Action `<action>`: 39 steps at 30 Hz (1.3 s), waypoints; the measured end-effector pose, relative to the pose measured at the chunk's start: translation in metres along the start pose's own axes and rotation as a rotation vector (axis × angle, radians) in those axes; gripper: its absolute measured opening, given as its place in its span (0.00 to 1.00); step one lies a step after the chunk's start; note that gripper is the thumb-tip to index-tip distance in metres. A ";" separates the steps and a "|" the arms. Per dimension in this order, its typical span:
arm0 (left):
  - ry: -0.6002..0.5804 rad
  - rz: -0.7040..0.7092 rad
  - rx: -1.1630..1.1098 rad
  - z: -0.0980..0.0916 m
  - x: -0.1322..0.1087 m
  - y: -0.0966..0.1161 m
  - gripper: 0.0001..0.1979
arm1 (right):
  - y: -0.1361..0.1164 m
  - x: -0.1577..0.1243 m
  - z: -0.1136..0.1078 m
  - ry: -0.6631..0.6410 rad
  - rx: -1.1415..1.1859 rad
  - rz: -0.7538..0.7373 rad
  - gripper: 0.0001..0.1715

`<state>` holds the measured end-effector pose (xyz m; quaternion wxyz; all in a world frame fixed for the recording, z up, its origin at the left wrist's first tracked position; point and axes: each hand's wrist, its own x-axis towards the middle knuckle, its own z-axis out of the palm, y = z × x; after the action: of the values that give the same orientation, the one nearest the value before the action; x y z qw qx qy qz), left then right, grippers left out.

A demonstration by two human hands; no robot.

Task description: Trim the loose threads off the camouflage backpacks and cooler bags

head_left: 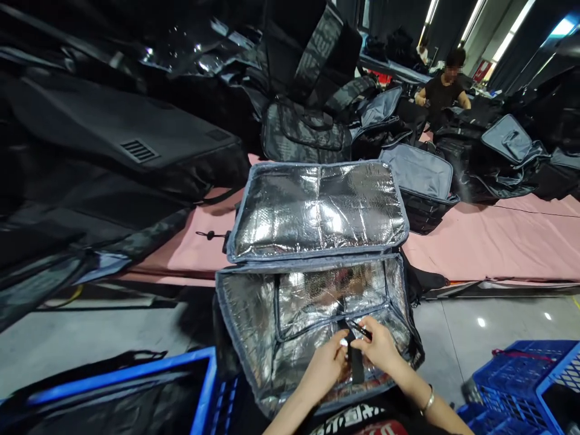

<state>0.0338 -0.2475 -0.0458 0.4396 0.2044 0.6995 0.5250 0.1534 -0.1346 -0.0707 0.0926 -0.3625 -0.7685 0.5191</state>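
Observation:
A bag (319,211) with a shiny silver foil lining lies open at the table's edge, its lid folded back onto the pink cloth. Inside it a black strap (357,362) runs down the foil. My left hand (333,356) is closed at the strap, fingertips pinched by a small pale spot; what they hold is too small to make out. My right hand (378,345), with a bracelet at the wrist, grips a thin black tool (360,328), its fingertips close to those of my left hand.
Pink cloth (471,238) covers the table. Dark bags (149,139) are piled at the left, with more grey-lined bags (419,170) behind and right. Blue crates (512,374) stand at lower right and lower left (207,386). A person (441,93) works at the back.

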 end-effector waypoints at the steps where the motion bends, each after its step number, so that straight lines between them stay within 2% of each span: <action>1: 0.010 0.014 -0.003 -0.006 0.001 0.009 0.13 | 0.001 0.000 -0.002 0.014 0.015 -0.008 0.09; 3: 0.016 0.046 -0.022 -0.020 0.006 0.032 0.14 | 0.003 -0.001 -0.007 0.034 0.048 -0.021 0.06; 7: 0.057 0.090 -0.197 -0.042 0.025 0.090 0.23 | 0.008 -0.007 -0.015 0.046 0.112 -0.042 0.12; 10: 0.132 0.062 -0.438 -0.046 0.038 0.123 0.25 | 0.008 -0.013 -0.017 0.054 0.132 -0.057 0.14; 12: 0.175 0.069 -0.493 -0.043 0.043 0.133 0.24 | 0.001 -0.014 -0.020 0.073 0.139 -0.066 0.15; 15: 0.205 0.111 -0.485 -0.032 0.043 0.131 0.23 | -0.027 -0.011 -0.028 0.121 0.152 -0.112 0.15; 19: 0.209 0.136 -0.463 -0.016 0.030 0.116 0.24 | -0.085 -0.005 -0.042 0.237 0.206 -0.199 0.13; 21: 0.202 0.156 -0.445 -0.012 0.024 0.109 0.24 | -0.109 -0.006 -0.045 0.253 0.194 -0.268 0.11; 23: 0.186 0.184 -0.425 -0.010 0.019 0.105 0.23 | -0.123 -0.012 -0.046 0.263 0.130 -0.340 0.14; 27: 0.174 0.221 -0.376 -0.012 0.018 0.102 0.22 | -0.124 -0.022 -0.043 0.326 -0.026 -0.380 0.13; 32: 0.207 0.232 -0.316 -0.010 0.018 0.102 0.22 | -0.117 -0.020 -0.043 0.428 -0.137 -0.422 0.14; 39: 0.209 0.256 -0.282 -0.009 0.017 0.098 0.21 | -0.135 -0.018 -0.046 0.406 -0.313 -0.348 0.14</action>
<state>0.0005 -0.2043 0.0378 0.3188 0.1726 0.6294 0.6874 0.1279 -0.1395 0.0710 0.2750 -0.3318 -0.8553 0.2878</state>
